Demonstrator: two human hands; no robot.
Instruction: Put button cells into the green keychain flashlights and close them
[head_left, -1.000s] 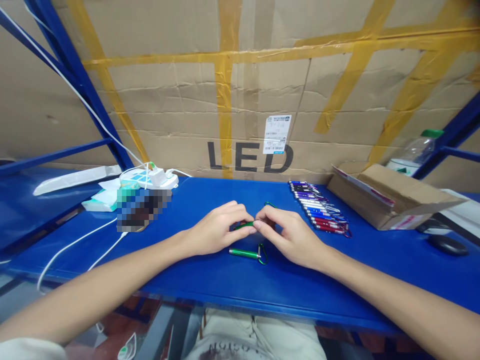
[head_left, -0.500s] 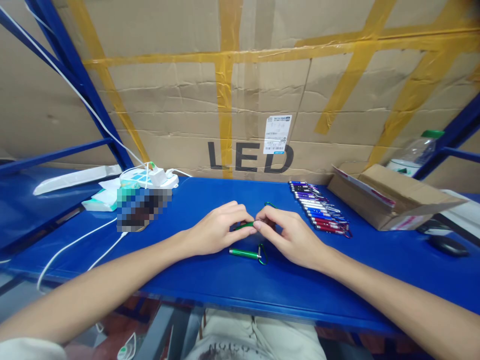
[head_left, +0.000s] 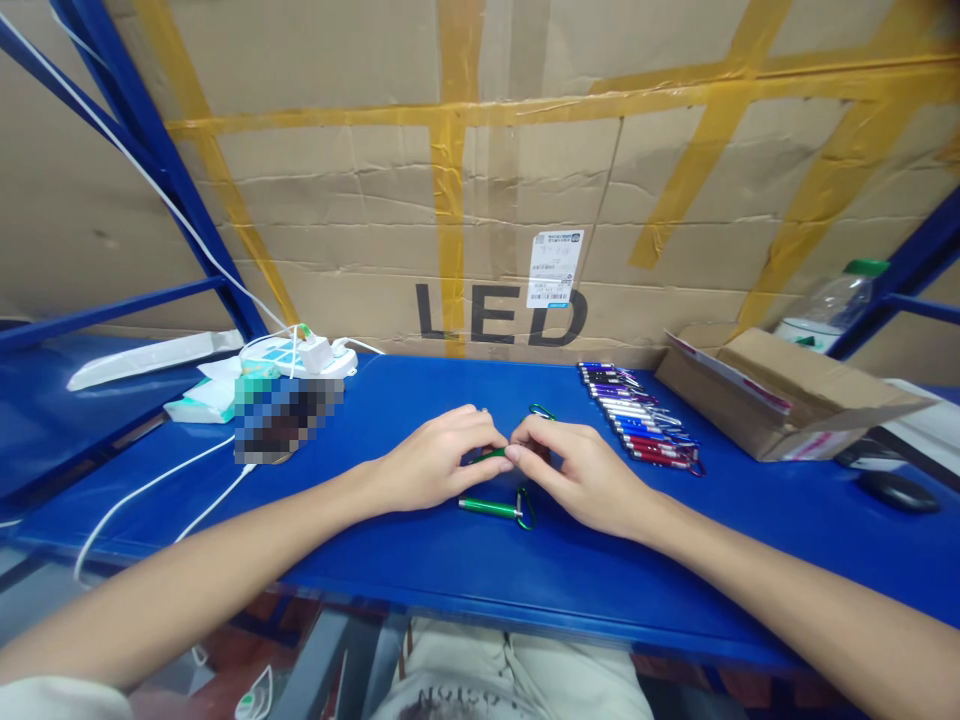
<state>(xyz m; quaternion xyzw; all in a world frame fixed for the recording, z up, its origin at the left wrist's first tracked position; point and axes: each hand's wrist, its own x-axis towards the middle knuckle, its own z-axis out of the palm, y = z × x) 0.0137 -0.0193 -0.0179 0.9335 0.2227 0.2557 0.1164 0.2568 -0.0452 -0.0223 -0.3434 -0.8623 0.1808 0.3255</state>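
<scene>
Over the middle of the blue table, my left hand [head_left: 442, 455] and my right hand [head_left: 581, 470] meet at the fingertips. Both are closed on a slim green keychain flashlight [head_left: 487, 455], mostly hidden by the fingers. A green carabiner clip [head_left: 541, 411] shows just beyond my right fingers; whether it belongs to the held piece I cannot tell. Nearer me, below the hands, a second green flashlight [head_left: 487, 508] lies flat, its tube to the left and its carabiner to the right. Neither hand touches it.
To the right, several flashlights [head_left: 634, 415] in blue, black, silver and red lie in a row. An open cardboard box [head_left: 787, 390], a plastic bottle [head_left: 832, 305] and a black mouse [head_left: 896, 492] stand beyond. At left are a power strip [head_left: 334, 362] and white cables [head_left: 150, 490].
My right fingers have shifted very slightly, and more of the green carabiner clip behind them shows. Both hands keep their hold; the lower flashlight has not moved.
</scene>
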